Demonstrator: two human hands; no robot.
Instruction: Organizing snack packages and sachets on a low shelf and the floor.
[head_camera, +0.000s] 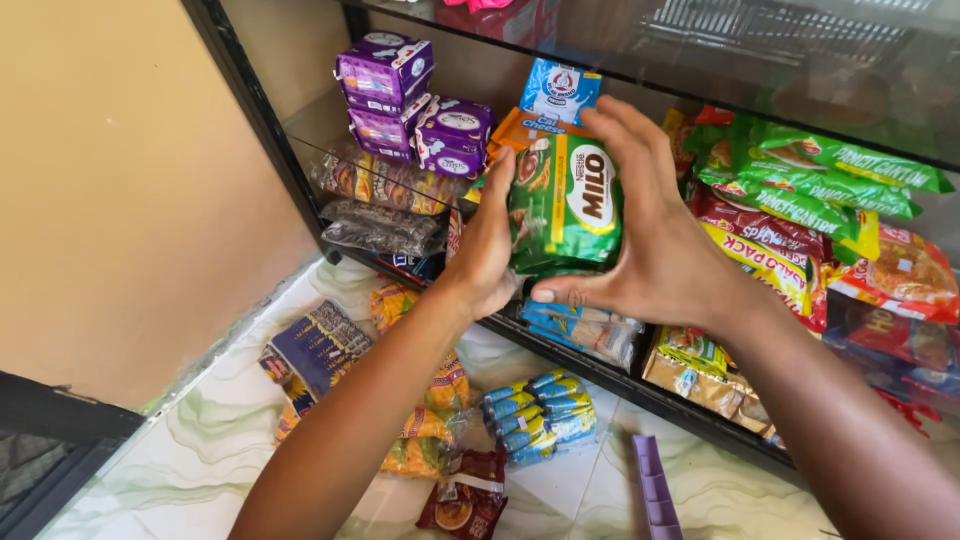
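Observation:
Both my hands hold a stack of green drink-powder sachets (562, 205) upright on a shelf of a glass display case (262, 120). My left hand (483, 250) presses the stack's left side, thumb up against it. My right hand (655, 230) wraps the right side and the bottom, fingers spread over the top edge. Behind the stack stand orange packets (512, 130) and a blue-and-white pouch (560, 90).
Purple boxes (415, 100) are stacked at the shelf's left, green and red snack packs (800, 190) at its right. On the marbled floor (200, 450) lie a purple-blue packet bundle (315, 345), yellow-orange snack bags (430, 420), blue sachets (540, 415), a dark red sachet (465, 500) and a lilac plastic strip (655, 490).

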